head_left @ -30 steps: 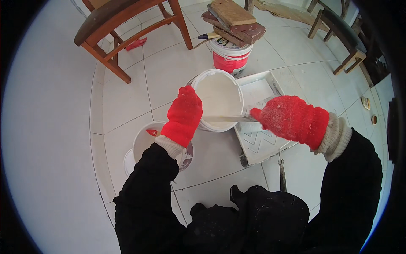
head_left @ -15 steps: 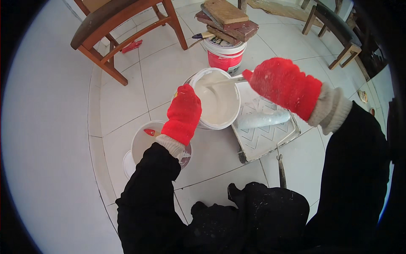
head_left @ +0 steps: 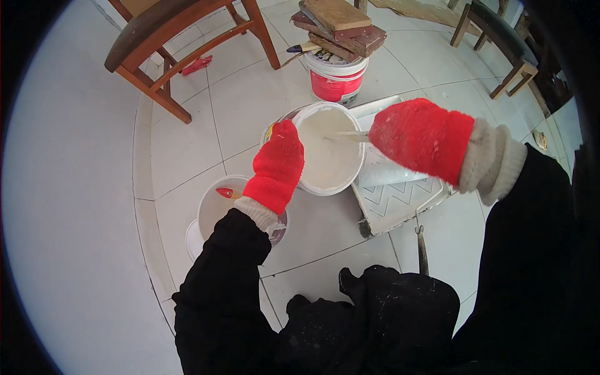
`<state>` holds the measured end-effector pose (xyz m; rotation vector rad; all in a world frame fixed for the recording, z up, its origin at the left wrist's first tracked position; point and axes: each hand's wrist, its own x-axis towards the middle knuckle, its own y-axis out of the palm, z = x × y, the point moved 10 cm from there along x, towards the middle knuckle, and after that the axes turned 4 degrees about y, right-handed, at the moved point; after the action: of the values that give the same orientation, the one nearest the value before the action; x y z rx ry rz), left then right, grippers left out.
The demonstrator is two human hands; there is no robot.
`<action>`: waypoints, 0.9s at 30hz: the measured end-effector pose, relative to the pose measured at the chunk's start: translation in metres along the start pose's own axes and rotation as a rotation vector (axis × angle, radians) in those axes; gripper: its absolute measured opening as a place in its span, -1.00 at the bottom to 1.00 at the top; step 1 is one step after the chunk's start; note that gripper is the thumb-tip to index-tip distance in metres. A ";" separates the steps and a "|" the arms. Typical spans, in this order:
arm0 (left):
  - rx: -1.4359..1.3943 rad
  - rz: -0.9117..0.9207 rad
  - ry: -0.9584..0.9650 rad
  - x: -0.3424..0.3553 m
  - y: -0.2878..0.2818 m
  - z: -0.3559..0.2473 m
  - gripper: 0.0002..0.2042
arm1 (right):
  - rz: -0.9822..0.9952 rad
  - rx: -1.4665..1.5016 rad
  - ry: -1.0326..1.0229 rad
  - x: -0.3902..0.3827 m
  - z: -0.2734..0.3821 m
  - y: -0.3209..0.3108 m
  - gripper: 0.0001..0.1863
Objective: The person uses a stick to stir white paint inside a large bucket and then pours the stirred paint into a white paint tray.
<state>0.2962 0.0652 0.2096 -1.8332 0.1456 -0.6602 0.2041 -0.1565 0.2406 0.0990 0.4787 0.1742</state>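
Note:
My left hand (head_left: 278, 166), in a red glove, is closed on the left rim of a paint bucket (head_left: 359, 164). Off-white paint (head_left: 323, 165) lies inside it, and the bucket appears tipped a little toward me. In my right hand (head_left: 422, 139), also red-gloved, is a pale stirring stick (head_left: 348, 135); its far end dips into the paint. The fingers wrap round the stick over the bucket's right rim. Just right of the bucket, a paint tray (head_left: 400, 212) holds a roller (head_left: 390, 174), partly hidden under my right hand.
Below my left hand stands another bucket (head_left: 208, 209) with a red-handled brush (head_left: 227, 193). Beyond is a red-and-white pail (head_left: 337, 84), boards (head_left: 337, 19) and a brush (head_left: 304, 47) on its lid. Chairs (head_left: 181, 69) (head_left: 500, 44) stand far left and right. The roller's handle (head_left: 422, 250) points toward me.
My right hand has come lower and nearer to me with the stick, whose angle in the paint is now flatter. My left hand keeps its hold on the rim.

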 end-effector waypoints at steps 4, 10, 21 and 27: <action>0.004 -0.011 0.023 -0.001 -0.002 -0.005 -0.80 | 0.080 -0.542 -0.087 0.016 0.023 -0.002 -0.58; -0.017 -0.019 0.044 0.004 0.008 0.000 -0.77 | 0.137 -0.934 0.196 0.038 0.004 0.006 -0.77; -0.004 -0.094 0.115 0.004 0.006 -0.014 -0.78 | 0.112 -1.635 -0.162 0.020 0.008 0.016 -0.75; -0.002 0.021 0.061 0.011 0.007 -0.015 -0.77 | -0.067 -1.503 -0.844 -0.028 0.020 0.032 -0.42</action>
<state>0.2991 0.0452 0.2109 -1.8117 0.2058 -0.7014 0.1842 -0.1318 0.2757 -1.2725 -0.5694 0.3627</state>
